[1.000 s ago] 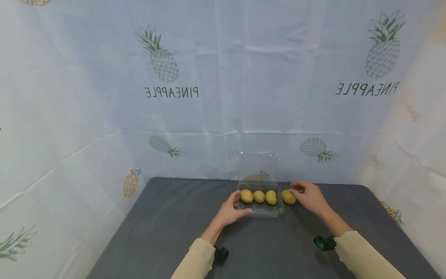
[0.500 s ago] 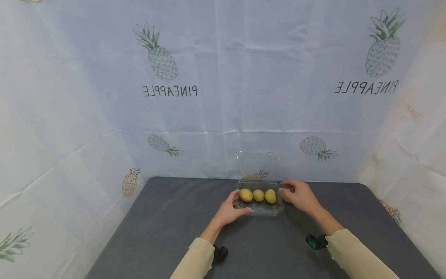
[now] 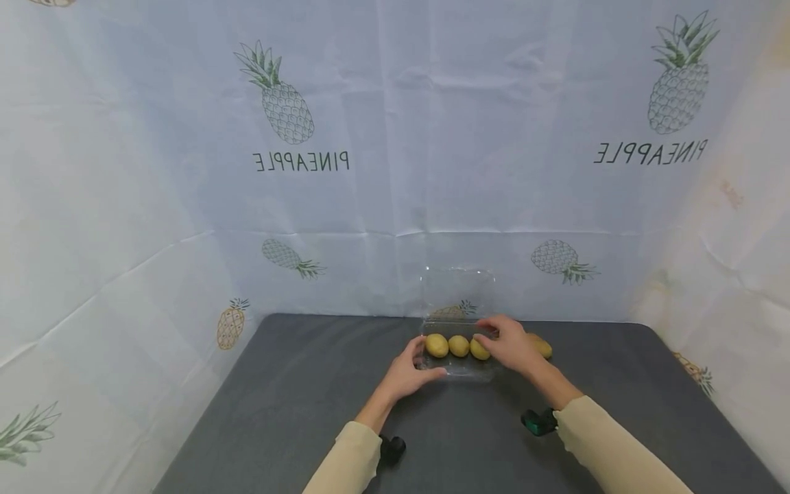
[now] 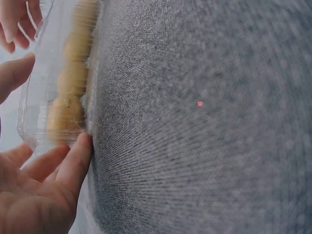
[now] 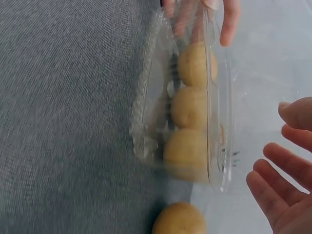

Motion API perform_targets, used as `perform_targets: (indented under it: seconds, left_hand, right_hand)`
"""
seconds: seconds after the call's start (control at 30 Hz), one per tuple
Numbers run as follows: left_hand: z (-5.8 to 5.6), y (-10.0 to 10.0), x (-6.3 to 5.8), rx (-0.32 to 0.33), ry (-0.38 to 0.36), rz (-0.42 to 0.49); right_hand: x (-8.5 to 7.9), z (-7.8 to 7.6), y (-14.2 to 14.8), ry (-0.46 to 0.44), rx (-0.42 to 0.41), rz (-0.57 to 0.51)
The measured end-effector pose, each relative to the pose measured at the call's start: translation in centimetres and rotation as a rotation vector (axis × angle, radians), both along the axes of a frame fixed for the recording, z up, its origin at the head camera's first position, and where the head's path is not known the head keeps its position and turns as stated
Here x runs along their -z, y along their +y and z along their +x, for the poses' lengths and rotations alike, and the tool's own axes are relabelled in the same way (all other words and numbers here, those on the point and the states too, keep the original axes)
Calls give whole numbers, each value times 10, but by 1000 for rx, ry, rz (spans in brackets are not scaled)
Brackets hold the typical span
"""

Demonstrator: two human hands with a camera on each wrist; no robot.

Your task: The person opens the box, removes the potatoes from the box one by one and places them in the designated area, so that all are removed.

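A clear plastic clamshell box [image 3: 463, 374] stands at the back of the table, its lid [image 3: 459, 285] raised. Three yellow potatoes [image 3: 459, 346] sit in a row inside. My left hand [image 3: 404, 372] holds the box's left front corner, fingers [image 4: 78, 161] at the end wall and thumb along the front. Over the box's right end hovers my right hand [image 3: 511, 345], partly covering the rightmost potato. Its spread fingers [image 5: 290, 165] hold nothing in the right wrist view. A loose potato [image 5: 179, 222] lies just past the box's right end; in the head view, a potato [image 3: 541, 345] shows beyond the right hand.
A dark grey cloth [image 3: 457, 439] covers the table. White fabric [image 3: 401, 171] printed with pineapples hangs behind and at both sides, close to the raised lid. Small black devices [image 3: 539, 422] are worn at both wrists.
My right hand has moved left, from over the loose potato beside the box to over the box's right end. A potato has come into sight to its right. The left hand has stayed put.
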State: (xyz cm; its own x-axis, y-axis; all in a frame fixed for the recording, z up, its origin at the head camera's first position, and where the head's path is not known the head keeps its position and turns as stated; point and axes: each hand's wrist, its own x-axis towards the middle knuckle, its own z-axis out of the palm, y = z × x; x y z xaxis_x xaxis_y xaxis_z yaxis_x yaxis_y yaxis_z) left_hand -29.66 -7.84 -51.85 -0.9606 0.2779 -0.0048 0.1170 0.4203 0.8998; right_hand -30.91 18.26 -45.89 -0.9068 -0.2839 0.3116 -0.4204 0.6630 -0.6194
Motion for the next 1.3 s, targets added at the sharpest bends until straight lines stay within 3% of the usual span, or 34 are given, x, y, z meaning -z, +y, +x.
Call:
perform_targets:
  seconds: [0.47,0.7,1.3]
  left_hand:
    - [-1,3,2,7,11,-8]
    - [0,3,2,-2,24,-7]
    - [-1,1,5,15,24,20]
  right_hand:
    - [16,-15,-29,-42,-44,9]
    - [23,-22,-44,-110,-54,-1]
    - [35,-40,-66,-144,-35,155]
